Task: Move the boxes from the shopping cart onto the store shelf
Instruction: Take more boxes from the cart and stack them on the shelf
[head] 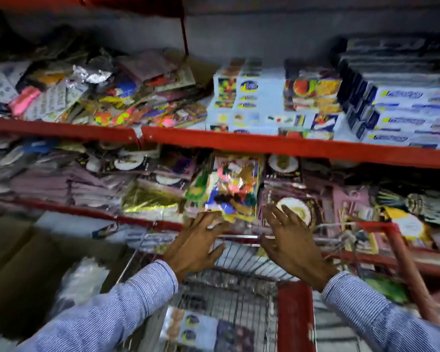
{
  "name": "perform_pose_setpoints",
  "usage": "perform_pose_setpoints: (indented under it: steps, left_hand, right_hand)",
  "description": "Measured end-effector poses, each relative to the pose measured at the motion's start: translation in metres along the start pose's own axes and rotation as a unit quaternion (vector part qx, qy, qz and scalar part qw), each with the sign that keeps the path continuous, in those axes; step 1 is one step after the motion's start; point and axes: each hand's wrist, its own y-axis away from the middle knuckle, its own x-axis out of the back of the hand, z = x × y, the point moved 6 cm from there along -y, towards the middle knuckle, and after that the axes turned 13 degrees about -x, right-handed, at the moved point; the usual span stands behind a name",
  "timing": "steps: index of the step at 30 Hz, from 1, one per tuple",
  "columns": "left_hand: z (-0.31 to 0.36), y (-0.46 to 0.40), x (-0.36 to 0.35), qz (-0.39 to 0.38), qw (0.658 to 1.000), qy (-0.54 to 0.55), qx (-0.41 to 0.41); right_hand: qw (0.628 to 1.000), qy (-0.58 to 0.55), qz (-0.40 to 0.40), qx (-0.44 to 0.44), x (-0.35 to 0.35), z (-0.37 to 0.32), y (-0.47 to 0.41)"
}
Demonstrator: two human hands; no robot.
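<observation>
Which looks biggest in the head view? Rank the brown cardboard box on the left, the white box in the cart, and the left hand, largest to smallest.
1. Cardboard box.
2. White box in the cart and left hand: look alike; the box is partly hidden and lies farther down, so no ranking.

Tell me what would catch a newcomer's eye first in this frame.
Two bare hands, left hand and right hand, spread open and empty over the far rim of the wire shopping cart. Above them, stacked white boxes sit on the red shelf, right of a jumbled heap of colourful packets. More boxes lie in the cart.
</observation>
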Motion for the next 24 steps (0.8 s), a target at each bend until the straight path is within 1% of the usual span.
perform_pose_setpoints:
  steps: [4, 8, 12, 15, 19, 22, 24]
  left_hand:
    - [0.004, 0.056, -0.071, -0.113, 0.992, 0.036, 0.043]
    - [0.000, 0.100, -0.137, -0.186, 0.978, 0.085, 0.050]
    - [-0.014, 0.140, -0.209, -0.319, 0.941, 0.094, 0.060]
    - [-0.019, 0.158, -0.256, -0.370, 0.920, 0.128, 0.032]
    - [-0.013, 0.176, -0.305, -0.425, 0.895, 0.131, -0.034]
    - [-0.004, 0.189, -0.331, -0.459, 0.876, 0.135, -0.067]
    - [0.002, 0.197, -0.344, -0.467, 0.867, 0.145, -0.091]
  right_hand:
    - [0.995, -0.007, -0.097, 0.008, -0.082, -0.002, 0.026]
    - [0.986, -0.017, -0.165, -0.015, -0.148, -0.003, 0.042]
    - [0.969, 0.001, -0.247, -0.030, -0.226, -0.004, 0.052]
    - [0.954, 0.010, -0.299, -0.015, -0.283, -0.008, 0.053]
    - [0.937, -0.012, -0.349, -0.018, -0.346, -0.014, 0.051]
    - [0.929, -0.035, -0.368, -0.028, -0.386, -0.023, 0.053]
    - [0.923, -0.044, -0.382, -0.018, -0.407, -0.030, 0.054]
